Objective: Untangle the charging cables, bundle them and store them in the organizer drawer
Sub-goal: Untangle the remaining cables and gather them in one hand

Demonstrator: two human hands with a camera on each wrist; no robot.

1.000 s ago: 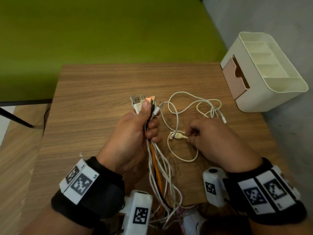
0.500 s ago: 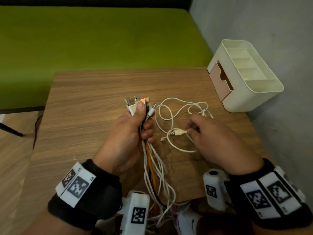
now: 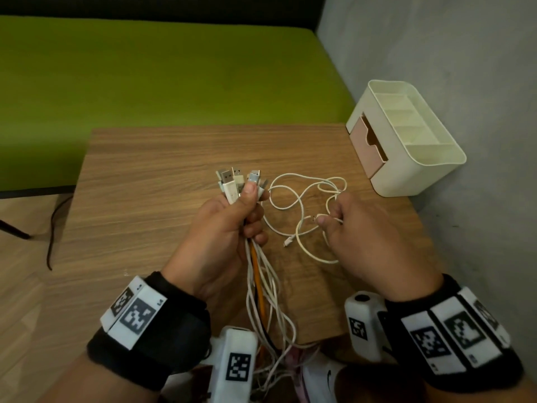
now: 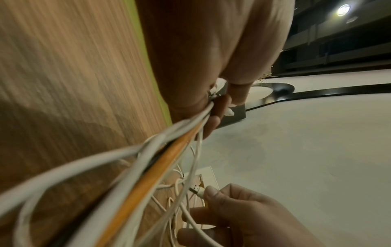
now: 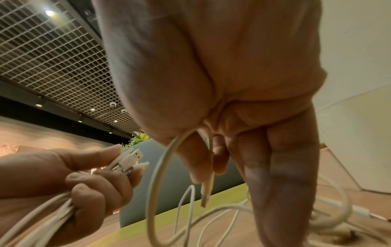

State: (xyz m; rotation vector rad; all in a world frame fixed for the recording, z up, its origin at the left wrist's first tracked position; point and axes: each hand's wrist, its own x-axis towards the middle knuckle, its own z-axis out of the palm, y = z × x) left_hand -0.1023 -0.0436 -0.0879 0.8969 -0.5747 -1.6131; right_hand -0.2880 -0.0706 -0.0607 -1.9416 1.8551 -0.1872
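1. The left hand (image 3: 223,242) is closed round a bunch of cables (image 3: 258,286), thumb pressing the plugs (image 3: 238,181) that fan out above the fist; the tails hang off the near edge of the table (image 3: 162,175).
2. The right hand (image 3: 374,239) pinches the plug end of a loose white cable (image 3: 293,187) (the rest lies in loops on the table, between the hands).
3. To do this step well: lift the pinched end up and away so the loops slide free. Do not yank.
4. Lay that plug level with the others before the left hand takes it.
5. The organizer (image 3: 406,135) stands at the far right corner, its pink drawer (image 3: 363,146) apparently closed.
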